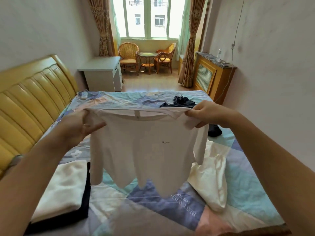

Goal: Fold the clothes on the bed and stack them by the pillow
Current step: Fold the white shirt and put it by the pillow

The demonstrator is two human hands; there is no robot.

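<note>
White shirt (144,147) hangs | left hand (76,126), right hand (204,114) pinch shoulders | risk: uneven lowering creases it on bed (247,184)

Both bare forearms reach forward and upward from the lower corners, the left hand (80,126) pinching the white shirt (143,150) at one shoulder with fingers curled and forefinger extended, the right hand (204,114) gripping the other shoulder, knuckles up.
</note>
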